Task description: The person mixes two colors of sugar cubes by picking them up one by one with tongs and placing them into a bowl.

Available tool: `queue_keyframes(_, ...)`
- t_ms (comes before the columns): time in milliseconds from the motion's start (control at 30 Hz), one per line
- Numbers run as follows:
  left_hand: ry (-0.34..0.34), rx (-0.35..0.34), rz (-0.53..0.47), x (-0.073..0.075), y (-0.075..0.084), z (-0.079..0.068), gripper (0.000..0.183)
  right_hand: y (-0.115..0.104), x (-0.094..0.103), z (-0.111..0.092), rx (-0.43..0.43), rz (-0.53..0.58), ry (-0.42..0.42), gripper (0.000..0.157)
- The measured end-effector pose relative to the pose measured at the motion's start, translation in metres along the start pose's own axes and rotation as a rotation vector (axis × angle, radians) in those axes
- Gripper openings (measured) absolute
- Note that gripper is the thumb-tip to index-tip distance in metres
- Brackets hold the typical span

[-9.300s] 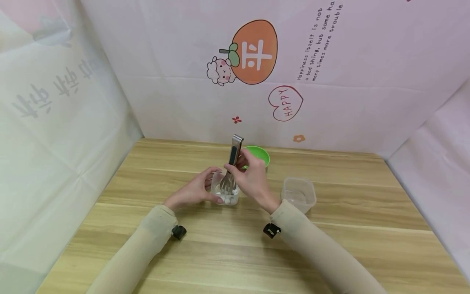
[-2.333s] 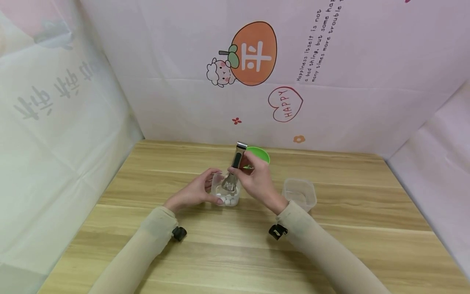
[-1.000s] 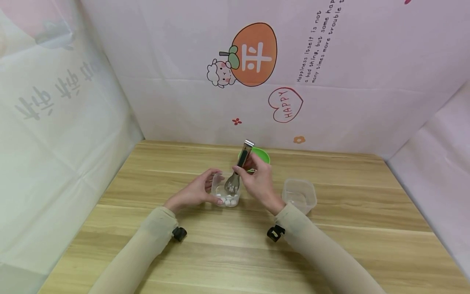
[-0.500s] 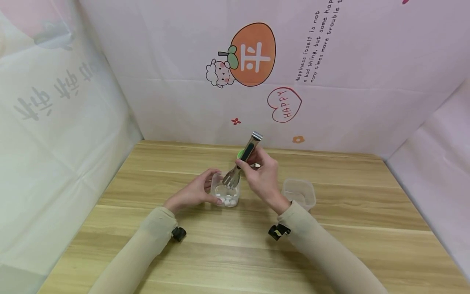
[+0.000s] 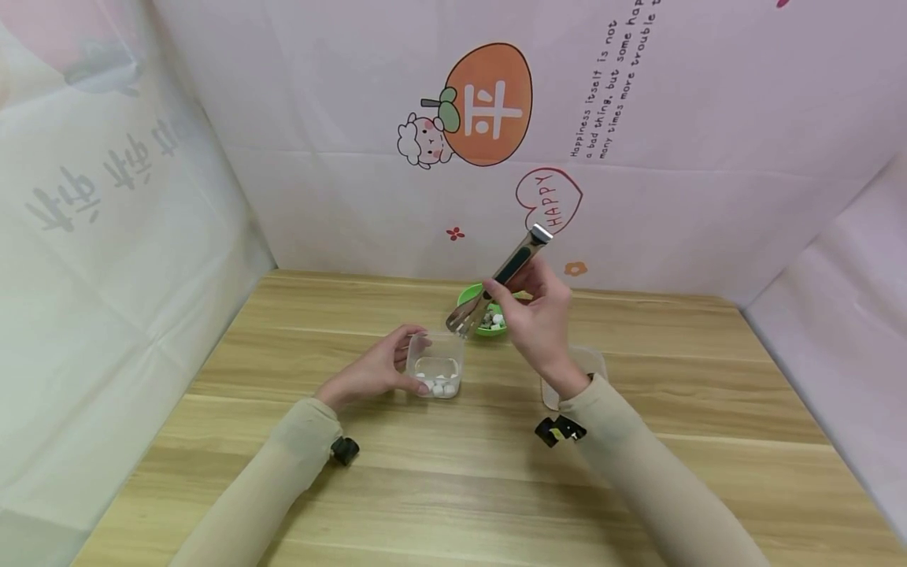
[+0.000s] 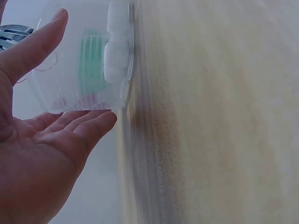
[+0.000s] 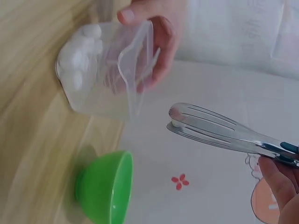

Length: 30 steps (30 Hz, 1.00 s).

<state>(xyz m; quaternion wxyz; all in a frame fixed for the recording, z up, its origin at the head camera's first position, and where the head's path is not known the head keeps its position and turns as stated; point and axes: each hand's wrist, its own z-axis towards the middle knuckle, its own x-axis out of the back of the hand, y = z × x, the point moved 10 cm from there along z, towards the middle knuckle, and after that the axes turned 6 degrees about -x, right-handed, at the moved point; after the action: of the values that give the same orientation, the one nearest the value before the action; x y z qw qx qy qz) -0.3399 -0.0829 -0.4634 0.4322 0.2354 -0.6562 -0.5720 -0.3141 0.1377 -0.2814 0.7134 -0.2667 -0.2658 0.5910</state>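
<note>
A clear plastic container (image 5: 453, 346) with several white lumps (image 5: 441, 388) on its bottom stands on the table. My left hand (image 5: 375, 368) holds it from the left, thumb on the near side and fingers on the far side. Slotted metal tongs (image 5: 520, 261) with dark grips are in my right hand (image 5: 542, 327), slanting down to the left. Their tips are above the container's back right rim, in front of a green bowl (image 5: 468, 294). In the right wrist view, a small white piece (image 7: 177, 123) sits between the tong tips.
Small white and darker pieces (image 5: 494, 318) lie in the green bowl, partly hidden by the tongs. A second clear container (image 5: 594, 358) stands to the right, partly covered by my right wrist. A printed cloth wall (image 5: 368, 213) rises behind the wooden table (image 5: 439, 504).
The right hand has lifted the tongs up out of the container and to the right, tilting them further. Pieces in the bowl have come into view. My left hand and the container stay put.
</note>
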Motion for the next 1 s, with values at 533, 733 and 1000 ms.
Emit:
queue_keyframes(533,0.011,0.007,0.032,0.001,0.001,0.000,0.102,0.039,0.030,0.032,-0.042,-0.218,0.126,0.022)
queue_keyframes(733,0.010,0.004,0.035,0.000,0.001,0.000,0.103,0.053,0.030,0.040,-0.068,-0.273,0.097,0.023)
queue_keyframes(1000,0.009,0.013,0.027,0.000,0.002,-0.001,0.103,0.066,0.028,0.046,-0.095,-0.316,0.094,0.024)
